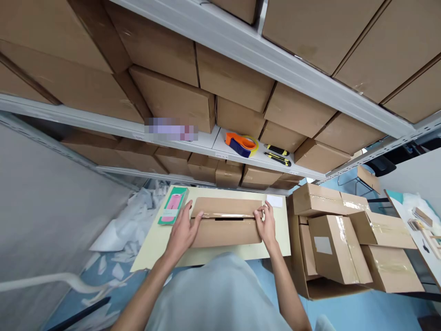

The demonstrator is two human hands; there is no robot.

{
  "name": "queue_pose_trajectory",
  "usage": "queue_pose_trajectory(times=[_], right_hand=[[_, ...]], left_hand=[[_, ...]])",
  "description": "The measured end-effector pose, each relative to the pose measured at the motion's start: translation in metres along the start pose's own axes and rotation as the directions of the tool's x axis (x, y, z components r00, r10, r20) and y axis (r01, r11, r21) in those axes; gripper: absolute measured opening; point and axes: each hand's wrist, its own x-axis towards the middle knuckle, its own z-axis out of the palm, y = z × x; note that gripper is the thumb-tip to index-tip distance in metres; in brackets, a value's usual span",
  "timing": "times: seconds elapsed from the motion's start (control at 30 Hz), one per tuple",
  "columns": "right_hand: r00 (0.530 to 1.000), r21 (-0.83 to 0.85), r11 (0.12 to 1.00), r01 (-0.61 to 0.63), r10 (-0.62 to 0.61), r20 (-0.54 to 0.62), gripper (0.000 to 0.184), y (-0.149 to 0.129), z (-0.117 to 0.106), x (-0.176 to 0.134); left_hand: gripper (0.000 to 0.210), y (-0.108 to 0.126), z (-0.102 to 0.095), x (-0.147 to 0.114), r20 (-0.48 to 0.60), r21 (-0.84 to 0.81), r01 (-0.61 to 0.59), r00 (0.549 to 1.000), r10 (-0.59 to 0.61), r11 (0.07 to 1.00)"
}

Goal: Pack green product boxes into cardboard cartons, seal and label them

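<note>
While left hand [183, 226], right hand [265, 223], half-curled, grip carton [225, 233] by ends, inside unreadable through dark slot [229, 219].

Your view is moderately bright, its light source out of frame. Glare streaks the tape on your carton [225, 233] and on the boxes [336, 264] at right. Shadow dulls the recess beneath the shelf [208, 139]. Wide-angle distortion stretches the picture's edges. A pixelated patch [171, 129] masks one spot on that shelf. Your wall [37, 193] at left looks soft; small shelf lettering is barely legible.
</note>
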Motion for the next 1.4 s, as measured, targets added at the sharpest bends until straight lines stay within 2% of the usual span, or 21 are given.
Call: queue_pose_trajectory(times=[0.13,0.27,0.37,0.47,0.57,0.63,0.7,0.8,0.87,1.03,1.2,1.3,1.4], right_hand=[[0.989,-0.061,0.988,0.142,-0.144,-0.024,0.03,-0.022,-0.013,0.023],[0.939,-0.062,0.938,0.341,-0.342,-0.02,0.032,-0.06,-0.027,0.072],[0.868,-0.053,0.867,0.496,-0.496,0.002,0.036,-0.098,-0.033,0.119],[0.807,-0.083,0.803,0.59,-0.588,0.049,0.039,-0.131,-0.029,0.166],[0.764,-0.163,0.747,0.645,-0.637,0.103,0.039,-0.15,-0.016,0.211],[0.747,-0.217,0.715,0.665,-0.647,0.153,0.037,-0.157,-0.002,0.239],[0.769,-0.299,0.708,0.639,-0.594,0.237,0.036,-0.164,0.014,0.264],[0.851,-0.464,0.717,0.521,-0.396,0.345,0.034,-0.172,0.04,0.29],[0.888,-0.526,0.722,0.45,-0.298,0.35,0.035,-0.174,0.055,0.298],[0.946,-0.589,0.747,0.309,-0.18,0.268,0.047,-0.164,0.08,0.302],[0.956,-0.555,0.79,0.261,-0.131,0.263,0.043,-0.161,0.08,0.303],[0.949,-0.465,0.839,0.283,-0.177,0.26,0.039,-0.165,0.072,0.298],[0.941,-0.352,0.883,0.31,-0.232,0.246,0.046,-0.164,0.061,0.275]], left_hand=[[0.06,0.036,-0.01,0.024,-0.059,0.04,-0.234,0.97,0.236,0.971],[0.05,0.077,-0.009,0.061,-0.1,0.028,-0.365,0.925,0.366,0.931],[0.048,0.11,-0.001,0.097,-0.151,0.008,-0.43,0.892,0.426,0.903],[0.046,0.141,0.012,0.133,-0.197,-0.025,-0.466,0.87,0.453,0.884],[0.044,0.162,0.025,0.159,-0.232,-0.06,-0.459,0.87,0.435,0.887],[0.042,0.167,0.033,0.169,-0.251,-0.072,-0.448,0.873,0.419,0.891],[0.039,0.168,0.04,0.175,-0.269,-0.076,-0.447,0.87,0.413,0.891],[0.037,0.163,0.046,0.176,-0.28,-0.069,-0.442,0.869,0.408,0.894],[0.036,0.159,0.046,0.173,-0.275,-0.065,-0.432,0.874,0.4,0.9],[0.037,0.148,0.039,0.159,-0.249,-0.082,-0.407,0.892,0.377,0.91],[0.036,0.14,0.035,0.142,-0.271,-0.134,-0.373,0.905,0.328,0.918],[0.034,0.137,0.031,0.13,-0.261,-0.153,-0.363,0.912,0.317,0.919],[0.033,0.134,0.02,0.111,-0.252,-0.189,-0.351,0.92,0.3,0.917]])
